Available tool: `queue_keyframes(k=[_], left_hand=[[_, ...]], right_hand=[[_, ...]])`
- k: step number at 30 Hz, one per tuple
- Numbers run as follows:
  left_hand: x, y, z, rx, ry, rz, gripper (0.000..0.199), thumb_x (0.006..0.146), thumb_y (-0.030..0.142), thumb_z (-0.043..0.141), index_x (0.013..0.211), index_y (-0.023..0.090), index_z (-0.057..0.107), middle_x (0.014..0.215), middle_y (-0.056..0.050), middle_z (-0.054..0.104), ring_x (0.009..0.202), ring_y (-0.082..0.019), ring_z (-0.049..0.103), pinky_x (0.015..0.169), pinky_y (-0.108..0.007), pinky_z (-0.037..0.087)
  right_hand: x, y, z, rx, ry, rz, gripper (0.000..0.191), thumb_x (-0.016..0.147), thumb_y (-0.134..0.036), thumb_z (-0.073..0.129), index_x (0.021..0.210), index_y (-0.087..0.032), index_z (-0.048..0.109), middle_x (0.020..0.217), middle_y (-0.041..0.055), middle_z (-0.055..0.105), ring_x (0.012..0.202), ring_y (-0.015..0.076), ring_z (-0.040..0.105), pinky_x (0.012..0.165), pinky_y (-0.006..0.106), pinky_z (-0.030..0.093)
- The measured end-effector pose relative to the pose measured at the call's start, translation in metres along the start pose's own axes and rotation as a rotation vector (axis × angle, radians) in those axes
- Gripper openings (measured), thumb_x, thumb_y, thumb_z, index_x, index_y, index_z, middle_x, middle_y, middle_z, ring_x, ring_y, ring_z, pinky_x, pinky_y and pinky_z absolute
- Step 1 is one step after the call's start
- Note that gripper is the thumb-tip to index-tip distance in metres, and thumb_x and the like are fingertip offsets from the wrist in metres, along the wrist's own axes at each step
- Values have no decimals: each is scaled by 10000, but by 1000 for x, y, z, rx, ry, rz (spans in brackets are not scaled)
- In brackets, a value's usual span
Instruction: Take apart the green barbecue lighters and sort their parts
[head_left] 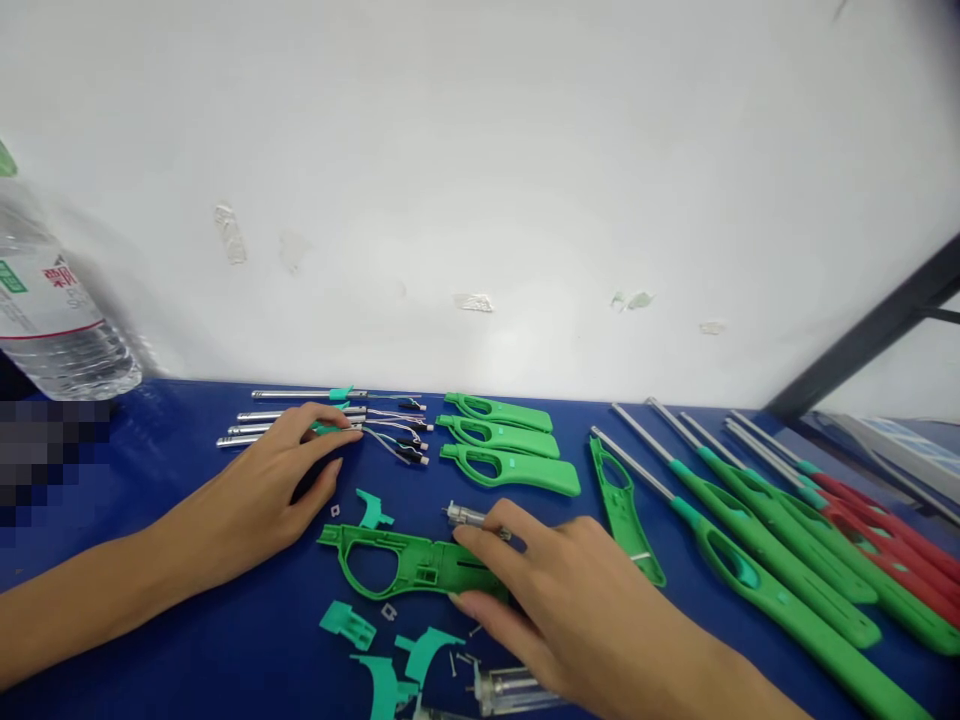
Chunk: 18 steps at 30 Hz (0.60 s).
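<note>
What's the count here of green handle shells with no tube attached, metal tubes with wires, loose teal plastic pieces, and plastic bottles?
Green handle shells with no tube: 5
Metal tubes with wires: 4
Loose teal plastic pieces: 4
Plastic bottle: 1
Total: 14

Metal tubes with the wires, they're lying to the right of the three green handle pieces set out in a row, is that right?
Not quite: the head view shows the metal tubes with the wires lying to the left of the three green handle pieces set out in a row.
</note>
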<state>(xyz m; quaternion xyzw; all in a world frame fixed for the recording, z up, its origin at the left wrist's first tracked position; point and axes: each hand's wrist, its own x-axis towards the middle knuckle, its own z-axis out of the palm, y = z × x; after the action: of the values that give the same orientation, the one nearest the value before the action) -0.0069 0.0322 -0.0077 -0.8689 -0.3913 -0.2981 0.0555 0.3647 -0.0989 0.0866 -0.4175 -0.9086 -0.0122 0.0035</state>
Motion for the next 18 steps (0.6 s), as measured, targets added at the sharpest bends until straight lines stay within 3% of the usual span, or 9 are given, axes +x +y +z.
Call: queue_keyframes(k=[7, 11, 18], left_hand=[[0, 0, 0, -7, -7, -37, 519, 1334, 522, 474, 1591, 331, 884, 1617, -123, 793, 1265, -291, 867, 980, -390, 716], [0, 0, 0, -12, -16, -46, 517, 1338, 527, 474, 1593, 335, 881, 1637, -131, 784, 1248, -287, 866, 1005, -400, 721], [0, -1, 1, -14, -6, -46, 516, 1341, 517, 470, 1566, 322, 892, 1615, -130, 779, 1182, -263, 866, 953, -383, 710]], right_hand=[[-1, -1, 0, 9, 22, -3, 464, 1348, -564, 759, 1587, -193, 900, 1418, 112, 957, 845, 267, 878, 541, 420, 360], [-1, -1, -2, 11, -1, 5, 457, 1350, -565, 753, 1576, -198, 906, 1439, 114, 955, 877, 285, 899, 544, 432, 410], [1, -1, -4, 7, -25, 12, 479, 1356, -572, 736, 1614, -199, 891, 1458, 120, 949, 903, 290, 910, 549, 421, 380]])
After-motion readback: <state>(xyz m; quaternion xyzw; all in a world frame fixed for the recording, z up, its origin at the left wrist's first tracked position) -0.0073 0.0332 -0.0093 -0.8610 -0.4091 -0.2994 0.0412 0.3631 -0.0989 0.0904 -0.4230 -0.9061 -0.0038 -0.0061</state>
